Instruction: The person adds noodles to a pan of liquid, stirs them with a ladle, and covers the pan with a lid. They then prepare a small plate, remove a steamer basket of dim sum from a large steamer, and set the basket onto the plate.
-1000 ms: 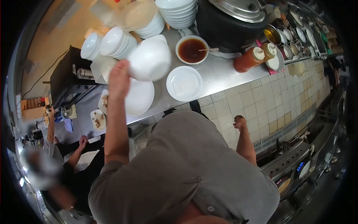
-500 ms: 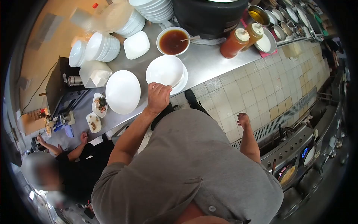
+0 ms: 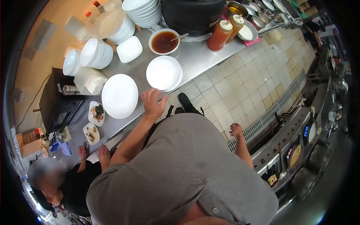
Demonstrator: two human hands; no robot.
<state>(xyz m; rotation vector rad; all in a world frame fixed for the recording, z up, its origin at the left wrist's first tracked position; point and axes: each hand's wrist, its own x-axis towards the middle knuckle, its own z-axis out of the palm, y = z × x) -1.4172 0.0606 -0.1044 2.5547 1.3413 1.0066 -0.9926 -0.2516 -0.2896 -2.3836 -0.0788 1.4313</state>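
Observation:
My left hand (image 3: 153, 104) is just off the near edge of a white bowl (image 3: 164, 72), thumb and fingers apart, with nothing in them. The bowl stands on a white plate whose edge barely shows under it, at the counter's edge. Left of it lies a large white oval plate (image 3: 120, 96). Behind it is a bowl of brown sauce (image 3: 165, 42) with a spoon in it. Low over the floor on the other side, my right hand (image 3: 236, 130) hangs with its fingers curled in and nothing visible in them.
Stacked white bowls (image 3: 96, 53), a square dish (image 3: 129, 49), a black pot (image 3: 193, 17) and squeeze bottles (image 3: 220, 35) stand on the steel counter (image 3: 202, 58). Two small food dishes (image 3: 92, 133) sit at left, near a co-worker (image 3: 75, 183). A stove with a pan (image 3: 295, 155) lies to the right.
My left hand has let go of the bowl's rim, drawn back and opened. The bowl has settled over the plate. My view has turned slightly; the co-worker's hands have moved.

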